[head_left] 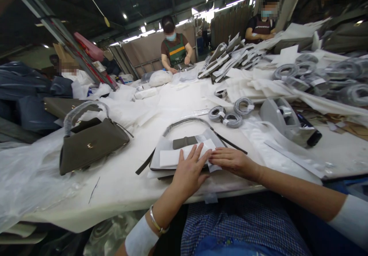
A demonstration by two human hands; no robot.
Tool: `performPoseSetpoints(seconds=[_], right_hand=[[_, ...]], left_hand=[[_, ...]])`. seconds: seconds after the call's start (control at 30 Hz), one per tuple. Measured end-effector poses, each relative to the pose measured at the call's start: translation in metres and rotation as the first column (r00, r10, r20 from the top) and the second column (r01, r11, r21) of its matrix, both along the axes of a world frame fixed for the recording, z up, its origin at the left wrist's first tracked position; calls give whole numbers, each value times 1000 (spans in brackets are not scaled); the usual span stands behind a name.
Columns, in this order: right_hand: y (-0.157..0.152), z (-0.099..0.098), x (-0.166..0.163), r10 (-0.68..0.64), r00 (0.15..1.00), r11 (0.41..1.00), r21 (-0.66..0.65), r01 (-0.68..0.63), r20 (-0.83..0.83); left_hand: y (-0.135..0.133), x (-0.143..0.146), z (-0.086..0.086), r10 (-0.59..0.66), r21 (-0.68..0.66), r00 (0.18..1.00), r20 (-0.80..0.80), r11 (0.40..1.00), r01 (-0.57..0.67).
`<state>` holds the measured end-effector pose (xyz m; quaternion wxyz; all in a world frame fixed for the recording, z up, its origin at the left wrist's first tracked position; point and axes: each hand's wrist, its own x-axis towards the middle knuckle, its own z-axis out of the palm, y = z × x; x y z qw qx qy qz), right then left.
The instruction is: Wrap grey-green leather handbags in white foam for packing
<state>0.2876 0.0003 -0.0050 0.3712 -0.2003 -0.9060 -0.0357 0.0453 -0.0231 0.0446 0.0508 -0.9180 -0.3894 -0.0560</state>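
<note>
In front of me a handbag (155, 164) lies flat on the table, its wrapped handle (186, 121) arching away from me and dark straps sticking out at both sides. White tissue paper (169, 148) covers most of its body, and a small olive flap piece (184, 142) rests on top. Across it lies a folded white foam strip (172, 158). My left hand (192, 168) presses flat on this strip with fingers spread. Beside it, my right hand (234, 163) lies stretched out, fingertips on the strip's right end and the paper there. Neither hand grips anything.
An olive handbag (94, 145) stands at the left. Wrapped coiled straps (232, 120) and a grey tape dispenser (280, 114) sit to the right. Stacked white-wrapped pieces (227, 62) fill the back right. Two masked co-workers (176, 51) are across the table.
</note>
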Motion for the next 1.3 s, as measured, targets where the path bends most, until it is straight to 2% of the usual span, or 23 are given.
performPoseSetpoints(seconds=[0.17, 0.3, 0.33, 0.4, 0.5, 0.63, 0.7, 0.77, 0.93, 1.13, 1.2, 1.3], right_hand=[[-6, 1, 2, 33, 999, 999, 0, -33, -17], [-7, 30, 6, 124, 992, 975, -182, -128, -37], [-3, 40, 4, 96, 995, 966, -236, -102, -39], [13, 58, -7, -35, 999, 950, -312, 30, -8], [48, 71, -34, -180, 965, 908, -345, 237, 188], [87, 57, -61, -217, 798, 845, -300, 442, 562], [95, 49, -63, -244, 748, 826, -272, 494, 618], [99, 45, -59, -261, 734, 821, -257, 511, 627], [102, 55, -45, -166, 756, 866, -273, 419, 633], [85, 61, -14, 67, 836, 919, -360, 161, 545], [81, 61, -10, 28, 858, 904, -379, 197, 513], [82, 57, -20, -183, 845, 848, -354, 394, 503]], left_hand=[[-2, 0, -29, -30, 84, 990, 136, 996, 18], [-1, 1, -48, -27, 217, 977, 210, 976, -20], [-1, 2, -50, -26, 243, 974, 223, 969, -30], [1, 4, -51, -26, 281, 970, 242, 959, -45], [3, 5, -51, -30, 304, 970, 240, 951, -46], [2, 4, -50, -10, 291, 978, 210, 955, -53], [2, 4, -50, 2, 281, 982, 188, 958, -56], [2, 3, -50, 7, 272, 986, 169, 961, -54], [0, 2, -51, 11, 268, 989, 146, 962, -50], [-3, 1, -50, -16, 241, 988, 157, 970, -22], [-3, 1, -48, -25, 225, 985, 173, 974, -14], [-2, 1, -46, -30, 215, 979, 199, 976, -13]])
